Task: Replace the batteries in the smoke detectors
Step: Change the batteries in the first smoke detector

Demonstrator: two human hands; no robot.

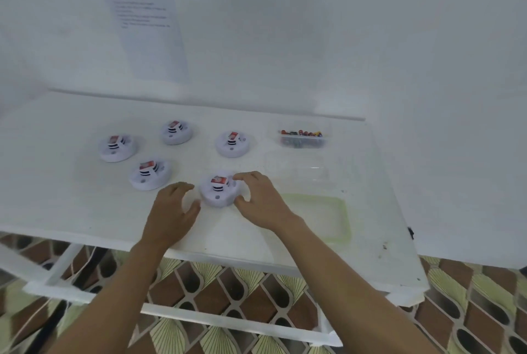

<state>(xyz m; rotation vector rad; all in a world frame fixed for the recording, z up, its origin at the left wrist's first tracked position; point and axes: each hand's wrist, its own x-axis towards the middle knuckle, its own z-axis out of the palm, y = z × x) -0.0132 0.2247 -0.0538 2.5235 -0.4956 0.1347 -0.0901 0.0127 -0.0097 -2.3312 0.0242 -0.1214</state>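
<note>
Several round white smoke detectors lie face down on the white table point(71, 205), each with a red battery showing in its back. The nearest detector point(218, 192) sits between my hands. My left hand point(171, 211) hovers just left of it, fingers loosely curved, holding nothing. My right hand point(261, 199) is at its right side, fingers spread and curved around the rim, with fingertips close to the battery point(219, 180); whether they touch is unclear. Other detectors lie at the near left point(149, 175), the far left point(117, 148), the back middle point(176, 132) and the back right point(234, 144).
A clear box of batteries point(302, 139) stands at the back right, with an empty clear container point(296, 167) in front of it. A green-rimmed tray point(343, 216) lies right of my right hand. A printed sheet point(145, 25) hangs on the wall. Patterned floor shows below the table's front edge.
</note>
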